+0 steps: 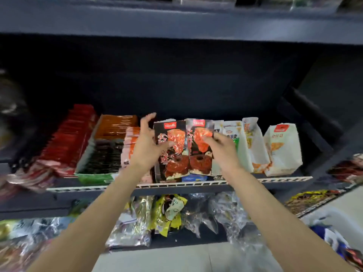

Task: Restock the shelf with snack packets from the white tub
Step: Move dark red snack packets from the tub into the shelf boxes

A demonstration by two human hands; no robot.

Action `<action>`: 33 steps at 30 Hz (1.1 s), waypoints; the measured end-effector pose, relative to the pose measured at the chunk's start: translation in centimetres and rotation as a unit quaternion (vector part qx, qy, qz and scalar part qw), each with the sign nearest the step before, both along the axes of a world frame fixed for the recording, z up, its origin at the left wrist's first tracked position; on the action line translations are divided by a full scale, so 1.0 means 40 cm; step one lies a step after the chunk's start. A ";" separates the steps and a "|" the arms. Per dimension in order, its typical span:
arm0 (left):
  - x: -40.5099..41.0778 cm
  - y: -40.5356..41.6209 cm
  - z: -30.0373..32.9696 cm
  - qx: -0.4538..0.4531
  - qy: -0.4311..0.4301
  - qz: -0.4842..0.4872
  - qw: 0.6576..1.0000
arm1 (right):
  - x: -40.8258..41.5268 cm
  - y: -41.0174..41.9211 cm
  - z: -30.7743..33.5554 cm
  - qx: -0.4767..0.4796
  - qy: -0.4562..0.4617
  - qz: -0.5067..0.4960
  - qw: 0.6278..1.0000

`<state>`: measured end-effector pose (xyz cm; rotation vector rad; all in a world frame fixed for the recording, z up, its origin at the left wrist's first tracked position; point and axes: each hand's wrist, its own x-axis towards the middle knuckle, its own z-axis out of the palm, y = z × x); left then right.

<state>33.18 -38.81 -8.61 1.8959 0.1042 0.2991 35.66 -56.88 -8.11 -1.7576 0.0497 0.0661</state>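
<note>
Two black snack packets with red and orange print stand side by side at the front of the middle shelf [284, 180]. My left hand [146, 148] is at the left packet [170, 154], fingers spread upward along its left edge and thumb lying across its front. My right hand [223, 152] has its fingers curled on the front and right edge of the right packet [199, 152]. The white tub [337, 213] shows only as a blurred rim at the lower right, with blue packets inside.
Left of the black packets are rows of red [66, 140], orange and dark packets [106, 154] and a pink stack. White bags [282, 152] stand to the right. A white wire rail [98, 187] fronts the shelf. Clear and yellow bags [169, 213] fill the shelf below.
</note>
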 end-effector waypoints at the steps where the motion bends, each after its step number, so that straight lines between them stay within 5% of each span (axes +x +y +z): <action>1: 0.008 0.034 -0.001 0.036 -0.009 0.023 0.999 | 0.008 0.016 0.003 -0.014 -0.011 -0.006 1.000; 9: 0.095 0.118 0.012 0.099 -0.031 0.072 0.992 | 0.082 0.057 0.017 -0.065 -0.058 -0.043 0.995; 18: 0.236 0.079 -0.013 0.359 0.034 -0.022 0.932 | 0.119 0.065 0.032 -0.020 -0.064 -0.086 0.994; 26: 0.265 0.092 -0.054 0.375 0.071 -0.068 0.922 | 0.128 0.055 0.031 -0.023 -0.066 -0.044 0.997; 33: 0.259 0.097 -0.069 0.377 0.018 -0.030 0.926 | 0.138 0.038 0.031 -0.008 -0.066 -0.028 0.997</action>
